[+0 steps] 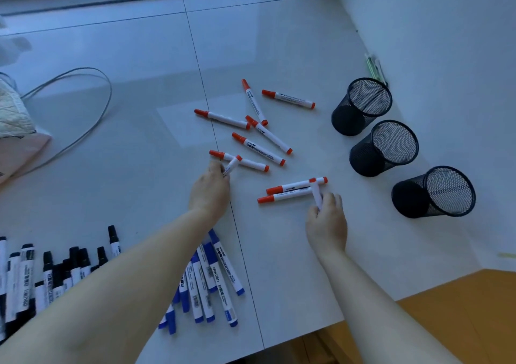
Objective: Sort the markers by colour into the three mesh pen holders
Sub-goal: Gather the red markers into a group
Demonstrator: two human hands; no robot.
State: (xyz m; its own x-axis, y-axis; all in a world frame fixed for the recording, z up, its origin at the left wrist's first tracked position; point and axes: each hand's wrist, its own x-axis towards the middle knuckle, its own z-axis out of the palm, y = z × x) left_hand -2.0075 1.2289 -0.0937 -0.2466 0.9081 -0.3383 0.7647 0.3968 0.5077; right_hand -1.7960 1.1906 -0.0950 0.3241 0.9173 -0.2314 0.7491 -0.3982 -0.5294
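White glossy table point(279, 42) carried three empty black mesh holders point(384, 148) in a row. Left of them lay scattered red-capped markers point(258, 148). Each hand pinched one: the right hand point(326, 221), nearer the holders, gripped a marker point(316, 193) pointing away; the left hand point(210, 189) held another marker point(231, 165).

floor tiles point(279, 42): glossy, smooth | pen holders point(360, 107): black mesh
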